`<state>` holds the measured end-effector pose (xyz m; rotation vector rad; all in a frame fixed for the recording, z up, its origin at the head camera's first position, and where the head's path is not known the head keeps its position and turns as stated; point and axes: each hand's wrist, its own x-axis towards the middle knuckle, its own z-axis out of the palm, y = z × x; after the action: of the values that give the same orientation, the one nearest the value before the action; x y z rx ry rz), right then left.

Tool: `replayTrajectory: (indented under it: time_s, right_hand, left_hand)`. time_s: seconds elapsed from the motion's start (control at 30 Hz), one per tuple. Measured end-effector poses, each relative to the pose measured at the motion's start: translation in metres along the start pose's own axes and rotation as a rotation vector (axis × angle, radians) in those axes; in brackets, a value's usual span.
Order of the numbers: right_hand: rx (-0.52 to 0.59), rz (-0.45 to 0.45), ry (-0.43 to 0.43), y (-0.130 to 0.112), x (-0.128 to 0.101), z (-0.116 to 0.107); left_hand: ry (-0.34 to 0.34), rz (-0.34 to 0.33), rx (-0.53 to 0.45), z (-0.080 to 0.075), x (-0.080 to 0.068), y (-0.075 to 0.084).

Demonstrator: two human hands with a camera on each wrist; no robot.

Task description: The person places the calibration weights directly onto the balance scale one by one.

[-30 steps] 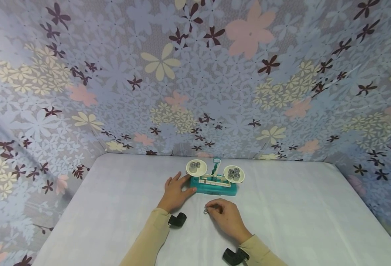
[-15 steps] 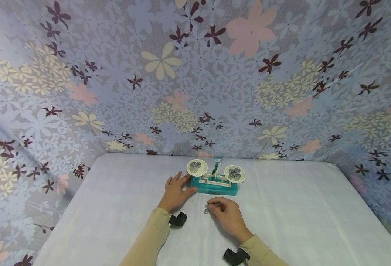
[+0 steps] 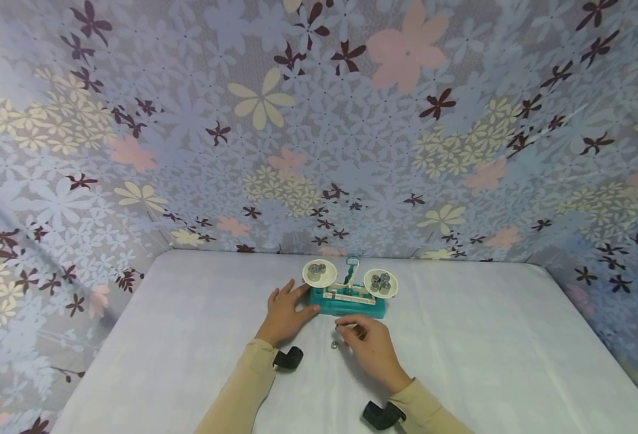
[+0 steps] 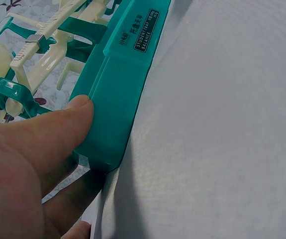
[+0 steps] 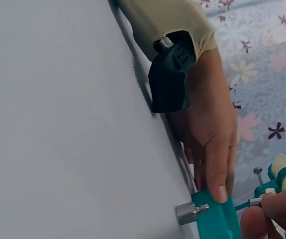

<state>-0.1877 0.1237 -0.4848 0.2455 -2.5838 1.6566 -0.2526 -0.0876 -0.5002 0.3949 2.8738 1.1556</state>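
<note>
A teal balance scale (image 3: 347, 308) stands on the white table (image 3: 487, 349), with metal weights in its left pan (image 3: 320, 274) and its right pan (image 3: 380, 284). My left hand (image 3: 284, 313) lies flat beside the scale's left end. Its thumb (image 4: 58, 129) presses on the teal base (image 4: 118, 94), and the fingers are straight. My right hand (image 3: 346, 330) hovers just in front of the base, thumb and forefinger pinched on what looks like a small silver weight (image 5: 254, 201). Another small metal weight (image 3: 334, 345) lies on the table to the left of that hand, also visible from the right wrist as a cylinder (image 5: 186, 213).
Floral cloth walls (image 3: 319, 150) close in the table at the back and on both sides. A black wrist camera (image 3: 289, 358) sits on the left sleeve and another (image 3: 381, 415) on the right. White table surface stretches to the left and right of the scale.
My right hand has lifted from the table and moved a little forward toward the scale, leaving one small weight where it lay. The left hand and scale have stayed still.
</note>
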Motion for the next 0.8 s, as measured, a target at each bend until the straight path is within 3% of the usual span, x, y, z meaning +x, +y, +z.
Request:
replayTrajectory:
  time_s: [0.33, 0.8]
  right_hand:
    - [0.006, -0.117, 0.052, -0.009, 0.006, -0.001]
    - [-0.028, -0.208, 0.128, -0.028, 0.016, -0.003]
  left_hand:
    - [0.016, 0.013, -0.008, -0.001, 0.0, 0.001]
    - [0.02, 0.015, -0.008, -0.001, -0.001, 0.001]
